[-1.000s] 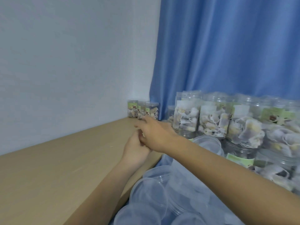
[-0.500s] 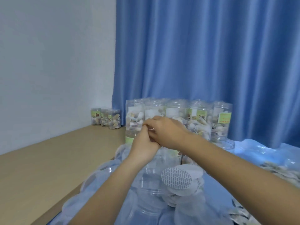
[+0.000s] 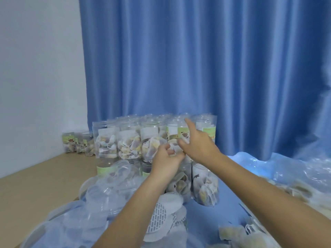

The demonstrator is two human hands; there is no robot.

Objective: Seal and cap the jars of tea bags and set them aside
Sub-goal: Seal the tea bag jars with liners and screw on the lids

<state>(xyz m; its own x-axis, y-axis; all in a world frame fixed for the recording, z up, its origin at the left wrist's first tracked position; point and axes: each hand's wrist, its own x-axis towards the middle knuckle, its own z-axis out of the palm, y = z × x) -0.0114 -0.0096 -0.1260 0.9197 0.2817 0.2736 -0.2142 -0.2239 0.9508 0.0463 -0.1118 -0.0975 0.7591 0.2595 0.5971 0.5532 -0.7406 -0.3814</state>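
Several clear jars of tea bags (image 3: 125, 140) with green labels stand stacked in two layers before the blue curtain. Another filled jar (image 3: 205, 183) stands nearer, right of my forearms. My left hand (image 3: 166, 158) is raised in front of the jars with its fingers curled in; I see nothing in it. My right hand (image 3: 197, 147) touches it from the right, index finger stretched up toward the top row, holding nothing. White seal discs (image 3: 166, 212) lie in a pile under my left forearm. Clear lids (image 3: 107, 194) are heaped to the left.
Three small capped jars (image 3: 77, 142) stand in the back left corner on the wooden table (image 3: 35, 185). Loose tea bags (image 3: 241, 235) lie at the lower right on a blue sheet. Crumpled clear plastic (image 3: 304, 169) fills the right side.
The view has swung right, from the table corner to the stacked jars. My hands stayed together in front of me, and my right index finger has now lifted and stretched out.
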